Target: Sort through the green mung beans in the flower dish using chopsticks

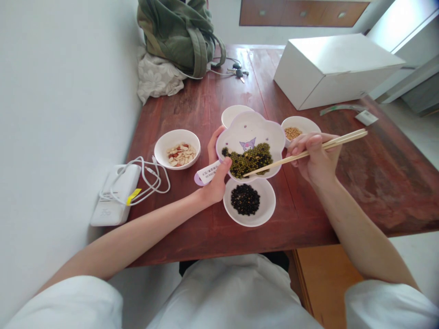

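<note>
Honestly, from where I'm standing the dark red table (343, 183) is the biggest thing going on, with a white box (343, 66) at its far right and a green bag (173, 43) slumped at the far left. Next size down is a white, flower-shaped dish (236, 132), held up over the middle of the table. Nearest the person (226, 292) is a white bowl of black beans (250, 221), the dish's near edge overlapping it from my angle (can't tell if they touch). A bowl of pale nut slices (158, 147) sits off to the left, a bowl of yellow beans (310, 124) to the right, and another bowl (233, 114) peeks out behind, mostly hidden.

Hands-wise: the left hand (219, 185) grips the dish by its edge near the labelled handle (208, 172), thumb on top, and the right hand (317, 155) has its fingers closed around a pair of chopsticks (346, 138). Down at the small end, the stick tips (246, 175) are in the dish, at the near edge of a pile of green beans (252, 160), darker bits seemingly mixed in. So I'd call the step in hand poking through that pile. Can't see anything pinched. Next move, I reckon, calls for a steady dish and a light, precise squeeze, since small round beans would slip easily.
</note>
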A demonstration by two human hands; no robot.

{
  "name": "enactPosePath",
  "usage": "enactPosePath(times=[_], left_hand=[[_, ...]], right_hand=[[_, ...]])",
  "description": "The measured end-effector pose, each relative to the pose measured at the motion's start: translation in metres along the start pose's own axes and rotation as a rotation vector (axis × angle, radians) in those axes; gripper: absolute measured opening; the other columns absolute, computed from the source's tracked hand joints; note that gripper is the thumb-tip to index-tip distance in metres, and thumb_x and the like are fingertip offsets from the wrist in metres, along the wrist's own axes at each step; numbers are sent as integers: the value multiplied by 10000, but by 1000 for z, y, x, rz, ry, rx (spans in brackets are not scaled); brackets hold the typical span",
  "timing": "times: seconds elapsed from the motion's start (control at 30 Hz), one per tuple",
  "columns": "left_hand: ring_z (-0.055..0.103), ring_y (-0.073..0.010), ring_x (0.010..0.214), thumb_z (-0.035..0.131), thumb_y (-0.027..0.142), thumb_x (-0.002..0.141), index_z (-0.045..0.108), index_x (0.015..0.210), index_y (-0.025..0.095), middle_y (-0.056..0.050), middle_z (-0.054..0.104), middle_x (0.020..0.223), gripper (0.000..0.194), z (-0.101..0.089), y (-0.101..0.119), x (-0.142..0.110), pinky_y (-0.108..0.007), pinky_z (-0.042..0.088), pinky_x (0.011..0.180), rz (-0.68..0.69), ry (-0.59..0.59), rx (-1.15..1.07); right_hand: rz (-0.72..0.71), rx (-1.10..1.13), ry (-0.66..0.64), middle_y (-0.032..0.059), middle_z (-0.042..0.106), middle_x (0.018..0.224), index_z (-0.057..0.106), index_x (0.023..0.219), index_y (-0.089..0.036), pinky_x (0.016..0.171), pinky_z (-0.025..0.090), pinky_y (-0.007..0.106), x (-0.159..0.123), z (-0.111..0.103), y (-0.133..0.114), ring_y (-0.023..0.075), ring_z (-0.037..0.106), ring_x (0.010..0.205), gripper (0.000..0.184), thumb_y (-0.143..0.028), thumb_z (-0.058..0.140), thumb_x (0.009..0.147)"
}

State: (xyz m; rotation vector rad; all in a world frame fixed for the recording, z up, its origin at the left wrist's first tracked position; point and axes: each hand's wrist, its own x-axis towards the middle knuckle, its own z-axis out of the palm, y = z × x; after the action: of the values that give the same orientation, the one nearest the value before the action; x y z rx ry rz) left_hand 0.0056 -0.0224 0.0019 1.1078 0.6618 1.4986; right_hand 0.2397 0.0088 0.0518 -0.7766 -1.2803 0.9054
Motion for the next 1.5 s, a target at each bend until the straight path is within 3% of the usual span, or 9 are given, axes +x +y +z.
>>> enactPosePath(times=[0.33,0.47,0.6,0.83,1.1,1.2,1.3,1.5], left_hand=[[382,-353,1744,680,518,1080,520,1686,365,-32,663,1685,646,-1,1,-1,-554,316,1451,7,-51,-19],[399,-372,1733,716,539,1058,481,1704,362,-62,611,1733,709,2,3,-2,-590,366,1427,-21,-22,-67],[466,-381,1691,715,557,1055,491,1701,378,-59,675,1663,707,3,5,-3,-593,418,1401,-50,-13,-92],[644,-389,1530,702,585,1059,474,1729,348,-109,725,1591,746,5,11,-2,-594,527,1297,-85,-97,-194],[685,-354,1472,687,556,1090,413,1770,311,-117,745,1557,773,6,19,-5,-539,454,1335,-156,-61,-208],[667,-377,1490,682,585,1085,416,1768,317,-118,727,1580,780,4,17,-5,-543,461,1327,-160,-58,-192],[627,-401,1532,702,570,1069,371,1785,316,-133,674,1646,828,4,15,-6,-556,495,1296,-169,-55,-204],[626,-391,1538,674,536,1096,346,1791,328,-128,666,1657,797,1,12,-8,-562,459,1327,-172,-53,-209]], right_hand=[[-11,-25,-46,32,643,515,780,607,-255,282,282,297,0,-3,2,145,527,397,499,-616,851,945],[-13,-38,-125,34,648,511,779,608,-248,296,319,305,10,-4,0,143,508,377,486,-591,860,942],[-36,-66,-230,38,650,499,791,603,-247,299,360,300,23,-5,-5,164,553,382,466,-548,850,955],[-7,-29,-323,70,747,591,831,685,-206,275,350,272,24,-10,-8,141,534,360,388,-434,816,999],[-93,-23,-319,69,751,600,827,707,-167,329,441,254,19,-8,-14,154,625,428,407,-451,839,998],[-153,-47,-248,49,708,546,813,678,-176,353,466,264,19,-7,-14,162,636,428,425,-457,841,996],[-108,-56,-224,54,714,556,814,680,-181,336,426,252,17,-9,-13,154,618,423,432,-465,826,1005],[-31,-39,-315,69,749,607,822,701,-180,355,457,242,16,-11,-10,149,627,436,392,-407,803,1020]])
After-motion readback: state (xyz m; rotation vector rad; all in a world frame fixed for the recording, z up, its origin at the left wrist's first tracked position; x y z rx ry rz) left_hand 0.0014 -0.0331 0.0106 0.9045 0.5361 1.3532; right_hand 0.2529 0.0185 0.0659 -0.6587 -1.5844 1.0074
